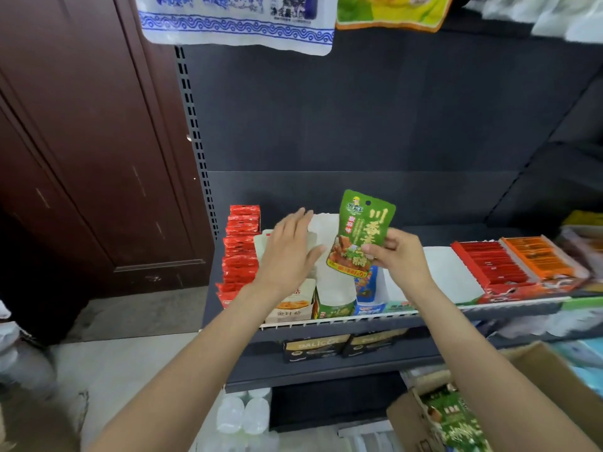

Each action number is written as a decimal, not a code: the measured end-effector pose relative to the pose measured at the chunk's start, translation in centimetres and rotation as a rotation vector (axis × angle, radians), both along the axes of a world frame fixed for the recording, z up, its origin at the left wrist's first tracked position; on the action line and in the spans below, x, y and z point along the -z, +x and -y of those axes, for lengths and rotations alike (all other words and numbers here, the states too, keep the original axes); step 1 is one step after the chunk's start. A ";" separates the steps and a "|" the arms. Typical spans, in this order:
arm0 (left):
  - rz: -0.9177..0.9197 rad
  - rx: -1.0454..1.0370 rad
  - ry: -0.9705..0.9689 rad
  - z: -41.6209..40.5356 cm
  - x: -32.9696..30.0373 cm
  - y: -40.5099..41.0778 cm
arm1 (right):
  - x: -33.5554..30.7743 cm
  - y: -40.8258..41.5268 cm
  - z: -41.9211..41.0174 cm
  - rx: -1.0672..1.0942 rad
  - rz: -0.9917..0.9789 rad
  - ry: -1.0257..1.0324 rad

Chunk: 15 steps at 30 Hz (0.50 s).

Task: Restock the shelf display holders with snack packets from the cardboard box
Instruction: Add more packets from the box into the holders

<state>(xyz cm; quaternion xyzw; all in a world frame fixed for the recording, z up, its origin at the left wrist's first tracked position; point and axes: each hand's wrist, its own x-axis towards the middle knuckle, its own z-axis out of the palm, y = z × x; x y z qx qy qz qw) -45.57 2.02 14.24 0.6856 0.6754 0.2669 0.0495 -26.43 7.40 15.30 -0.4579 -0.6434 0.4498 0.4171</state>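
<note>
My right hand pinches a green snack packet by its lower right side and holds it upright above an empty white display holder with a green front. Left of the packet, my left hand is spread with straight fingers over the holder with the beige front; whether it touches it I cannot tell. At the bottom right a cardboard box stands open, with more green packets inside, partly hidden by my right forearm.
The shelf rail runs along the front edge. Red packets stand in a row at the left, red and orange ones at the right. A blue-fronted holder sits right of the green one. Large bags hang overhead. Bottles stand below.
</note>
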 end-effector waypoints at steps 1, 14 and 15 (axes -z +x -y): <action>-0.152 -0.005 -0.035 0.1 0.8 -0.4 | 0.8 0.6 -0.3 0.058 0.014 -0.010; -0.362 0.015 0.059 1.4 3.3 -0.5 | 7.5 0.2 -1.9 -0.082 0.400 -0.123; -0.376 0.007 0.059 1.4 3.3 -0.4 | 7.7 0.0 -2.1 -0.100 0.418 -0.136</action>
